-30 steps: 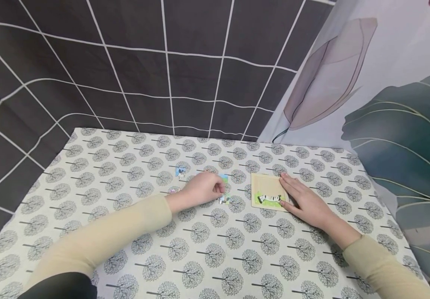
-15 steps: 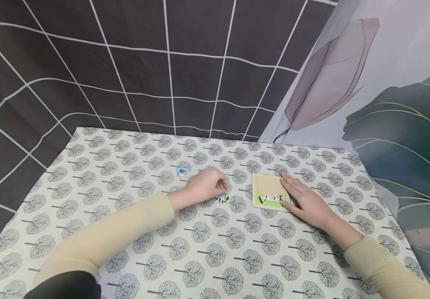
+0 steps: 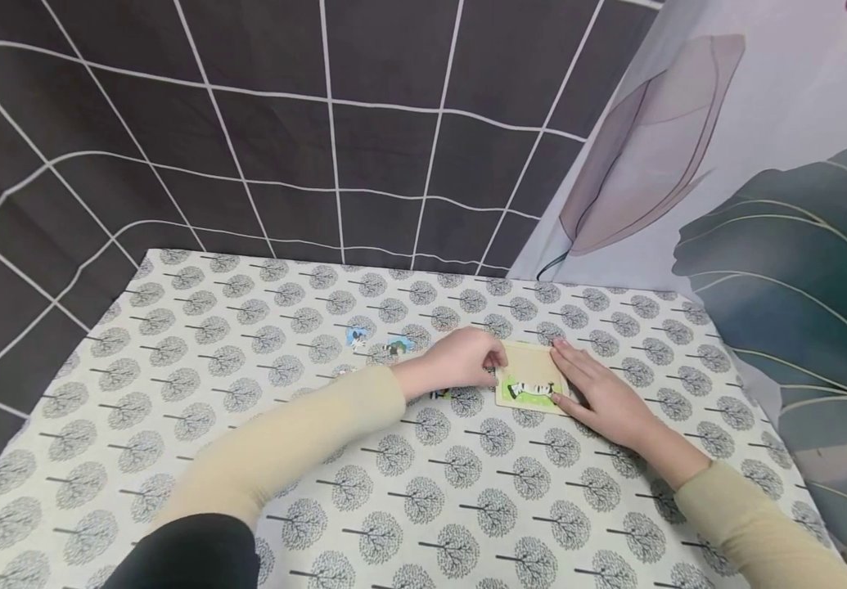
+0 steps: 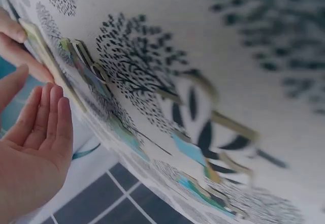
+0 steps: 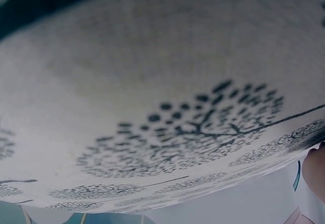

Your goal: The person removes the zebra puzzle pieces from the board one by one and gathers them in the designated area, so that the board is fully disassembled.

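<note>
A small wooden puzzle tray [image 3: 529,360] lies on the patterned cloth, with a piece showing a zebra's striped body and green grass [image 3: 533,391] along its near side. My right hand [image 3: 600,397] rests on the tray's right edge, fingers extended. At its left edge is my left hand [image 3: 460,360]; in the left wrist view its fingers [image 4: 44,115] are loosely extended, thumb apart, with nothing visible between them. Puzzle pieces lie left of the tray: a striped piece with green [image 4: 84,61], a blue-and-green piece [image 3: 397,345] and a blue piece with black and white [image 3: 356,337].
Another puzzle piece [image 3: 342,371] is partly hidden by the left sleeve. The tree-print cloth [image 3: 379,532] covers the table. Behind it hangs a dark grid curtain [image 3: 379,147], and a pale leaf-print curtain [image 3: 644,164] stands at the right.
My left hand has moved right from over the loose pieces to the tray's left edge, uncovering the blue-and-green piece. My right hand has stayed on the tray.
</note>
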Motion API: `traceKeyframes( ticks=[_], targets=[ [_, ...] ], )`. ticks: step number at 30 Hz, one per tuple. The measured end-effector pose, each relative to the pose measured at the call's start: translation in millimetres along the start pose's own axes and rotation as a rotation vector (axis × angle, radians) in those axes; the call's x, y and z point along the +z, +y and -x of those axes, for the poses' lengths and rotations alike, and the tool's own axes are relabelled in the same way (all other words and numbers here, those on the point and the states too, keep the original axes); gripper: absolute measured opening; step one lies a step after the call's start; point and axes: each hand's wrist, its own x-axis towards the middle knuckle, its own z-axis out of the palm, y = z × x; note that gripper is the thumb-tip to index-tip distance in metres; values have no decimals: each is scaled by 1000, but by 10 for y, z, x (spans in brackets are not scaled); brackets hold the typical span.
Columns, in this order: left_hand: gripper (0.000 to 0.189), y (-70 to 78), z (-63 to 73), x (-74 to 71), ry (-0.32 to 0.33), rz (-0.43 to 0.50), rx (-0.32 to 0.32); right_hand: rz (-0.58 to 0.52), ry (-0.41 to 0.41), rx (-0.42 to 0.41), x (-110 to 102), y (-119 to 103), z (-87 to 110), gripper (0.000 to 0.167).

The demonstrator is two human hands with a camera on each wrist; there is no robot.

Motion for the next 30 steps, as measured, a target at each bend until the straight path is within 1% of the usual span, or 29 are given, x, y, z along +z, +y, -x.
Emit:
traceKeyframes(
  ticks=[4, 8, 12, 18, 25, 30],
  targets=[
    [30, 29, -109, 75, -41, -81, 44, -6, -4, 0, -4, -2, -7, 77],
    [32, 49, -156, 130, -54, -139, 52, -8, -3, -1, -7, -7, -13, 77],
    [32, 72, -160, 169, -49, -140, 54, -3, -2, -2, -4, -4, -14, 77],
    [32, 85, -158, 222, -30, -177, 66, 11, -1, -6, 0, 1, -15, 77],
    [33, 100, -166, 251, -19, -151, 44, 46, -6, -8, 4, -2, -15, 77],
    [33, 107, -162, 259, -13, -151, 24, 45, -16, -1, -11, -33, -20, 77]
  ],
)
